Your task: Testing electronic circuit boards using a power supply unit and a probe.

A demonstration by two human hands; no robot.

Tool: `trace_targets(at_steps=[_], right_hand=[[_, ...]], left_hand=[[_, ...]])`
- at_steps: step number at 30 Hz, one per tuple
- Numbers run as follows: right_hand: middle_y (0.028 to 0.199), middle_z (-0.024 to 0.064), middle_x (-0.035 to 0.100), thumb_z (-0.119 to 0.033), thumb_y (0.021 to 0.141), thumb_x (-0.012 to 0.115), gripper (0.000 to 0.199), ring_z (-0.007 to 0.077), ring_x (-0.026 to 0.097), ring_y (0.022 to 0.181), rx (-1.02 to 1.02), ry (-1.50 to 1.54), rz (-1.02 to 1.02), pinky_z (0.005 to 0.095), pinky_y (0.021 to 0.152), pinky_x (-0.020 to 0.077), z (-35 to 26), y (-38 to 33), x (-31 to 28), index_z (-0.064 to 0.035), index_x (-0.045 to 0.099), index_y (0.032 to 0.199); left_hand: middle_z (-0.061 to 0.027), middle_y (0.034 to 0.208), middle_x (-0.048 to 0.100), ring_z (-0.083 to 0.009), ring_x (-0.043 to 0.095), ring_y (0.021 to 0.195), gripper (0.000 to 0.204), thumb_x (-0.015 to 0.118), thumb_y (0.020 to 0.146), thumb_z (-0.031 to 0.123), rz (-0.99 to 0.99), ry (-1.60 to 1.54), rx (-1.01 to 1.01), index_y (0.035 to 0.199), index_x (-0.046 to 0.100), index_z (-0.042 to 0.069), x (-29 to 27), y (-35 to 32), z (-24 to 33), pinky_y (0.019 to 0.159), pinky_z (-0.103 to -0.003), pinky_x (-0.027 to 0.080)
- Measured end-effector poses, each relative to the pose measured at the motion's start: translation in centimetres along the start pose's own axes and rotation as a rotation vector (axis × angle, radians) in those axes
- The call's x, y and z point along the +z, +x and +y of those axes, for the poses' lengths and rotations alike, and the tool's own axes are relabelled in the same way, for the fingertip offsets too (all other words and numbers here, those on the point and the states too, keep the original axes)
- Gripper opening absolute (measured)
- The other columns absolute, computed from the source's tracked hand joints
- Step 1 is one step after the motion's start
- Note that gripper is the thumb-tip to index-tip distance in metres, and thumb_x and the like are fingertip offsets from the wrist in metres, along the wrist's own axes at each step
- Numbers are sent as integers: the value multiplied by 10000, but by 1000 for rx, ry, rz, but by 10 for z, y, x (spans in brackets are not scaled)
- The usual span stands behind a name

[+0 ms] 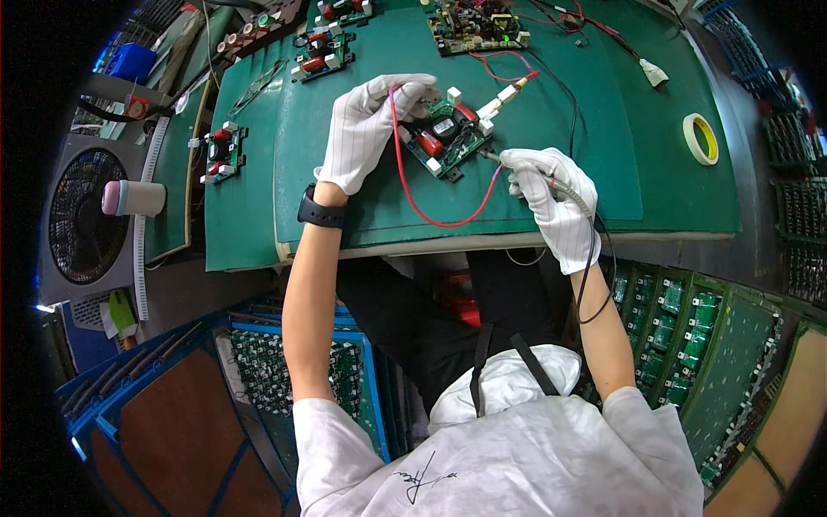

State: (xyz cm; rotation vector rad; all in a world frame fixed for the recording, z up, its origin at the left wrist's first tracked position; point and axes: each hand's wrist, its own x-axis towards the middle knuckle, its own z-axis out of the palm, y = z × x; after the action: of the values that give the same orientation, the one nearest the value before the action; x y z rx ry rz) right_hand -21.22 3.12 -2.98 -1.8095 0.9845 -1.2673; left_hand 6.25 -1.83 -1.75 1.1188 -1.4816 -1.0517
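Observation:
On the green mat, a green circuit board (444, 133) carries red cylindrical parts, a black round coil and white connectors. My left hand (366, 121), in a white striped glove, is closed on the board's upper left side, fingertips partly hidden behind it. A red wire (422, 209) loops from beside that hand, down in front of the board, and up toward my right hand. My right hand (551, 194), also gloved, is closed around a slim probe (489, 155) with a grey cable (573, 191). The probe's tip is at the board's lower right corner.
A larger board (478, 26) with wires sits at the back. Similar boards (323, 56) and another board (224, 153) lie leftward. A tape roll (700, 140) is at the right. A fan (86, 204) and a pink-topped bottle (133, 198) stand left. Board racks (680, 332) flank my lap.

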Motion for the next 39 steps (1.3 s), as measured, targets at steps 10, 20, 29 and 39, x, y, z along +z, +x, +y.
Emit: trace_targets(at_steps=[10,20,29,39], right_hand=[[991,88,769,-8,906,762,205,260,737,848,-159,-133,-18,357,757,583,-4,2,3,-68,747,1101],[1027,116,782,38,901,735,226,264,757,882,-308,-343,50,344,782,598,0,3,12,-37,755,1113],[1009,131,733,25,893,733,312,340,716,852,-346,-368,24,405,719,573,-3,21,21,-77,709,1186],[959,130,738,39,887,736,241,323,719,828,-263,-376,39,399,730,575,-10,-14,12,-55,725,1109]], left_hand=[[-116,996,777,-231,756,876,201,747,982,236,3,339,205,1092,803,78,4,1,-14,783,-328,576],[-141,917,787,-247,778,842,228,802,917,246,95,445,165,1034,805,50,9,2,-14,780,-321,586],[-93,921,791,-117,712,841,170,822,920,156,107,159,0,1006,802,11,-4,12,-12,786,-294,568],[-136,924,784,-208,765,835,224,818,929,239,47,486,173,1034,800,42,12,-11,-15,731,-329,581]])
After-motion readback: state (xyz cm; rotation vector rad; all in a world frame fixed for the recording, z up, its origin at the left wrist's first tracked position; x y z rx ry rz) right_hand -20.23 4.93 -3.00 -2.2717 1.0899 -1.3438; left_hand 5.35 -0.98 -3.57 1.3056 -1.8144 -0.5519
